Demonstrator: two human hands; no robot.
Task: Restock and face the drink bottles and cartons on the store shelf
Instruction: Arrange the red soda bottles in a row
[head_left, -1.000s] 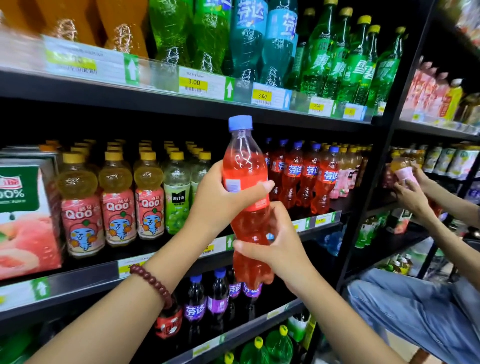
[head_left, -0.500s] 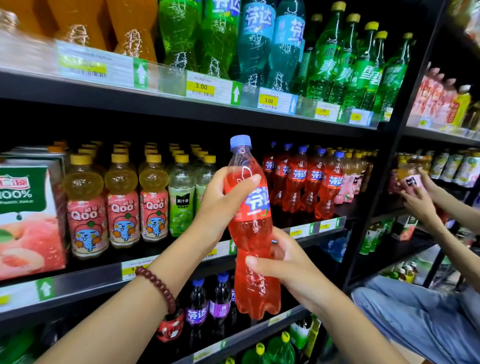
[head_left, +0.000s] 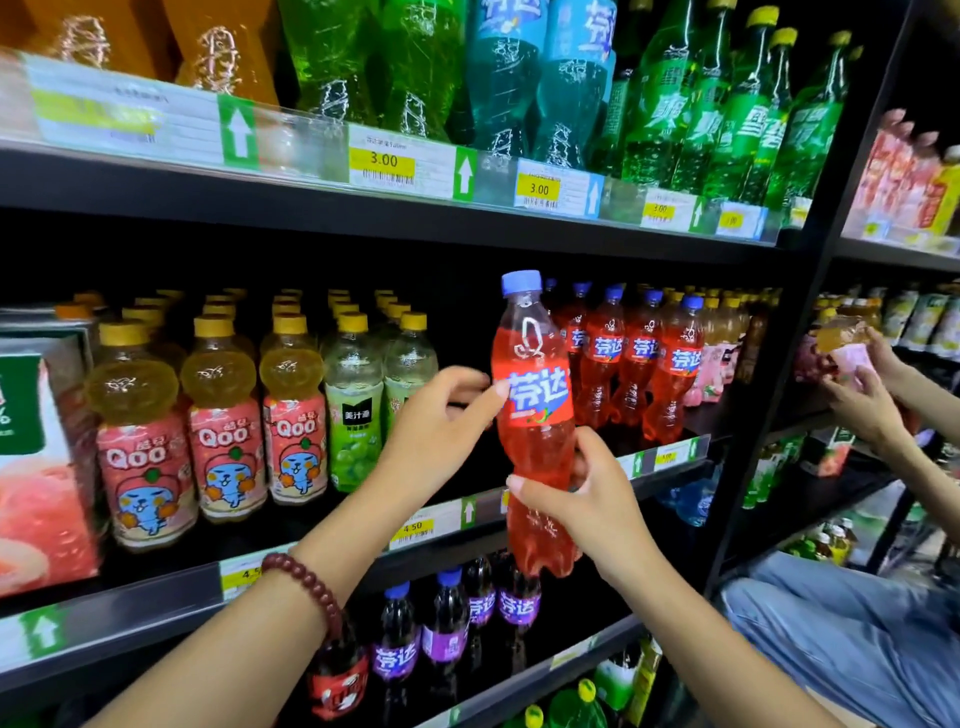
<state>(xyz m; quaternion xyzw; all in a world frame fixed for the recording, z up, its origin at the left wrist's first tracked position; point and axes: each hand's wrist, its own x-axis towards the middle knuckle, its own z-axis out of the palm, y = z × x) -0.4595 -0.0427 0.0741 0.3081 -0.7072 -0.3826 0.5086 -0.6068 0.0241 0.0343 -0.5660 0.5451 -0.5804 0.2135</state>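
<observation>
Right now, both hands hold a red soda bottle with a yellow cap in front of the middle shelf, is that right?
Not quite. The head view shows the cap is blue, not yellow. Otherwise yes: the left hand and right hand hold the red soda bottle in front of the middle shelf.

Mid-frame, a dark gap on the middle shelf (head_left: 171, 584) opens between the green juice bottles (head_left: 358, 415) and the red soda row (head_left: 639, 374).

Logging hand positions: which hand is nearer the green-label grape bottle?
Left. The left hand is just right of the green-label grape bottle; the right hand is farther right, gripping the red bottle low.
</observation>
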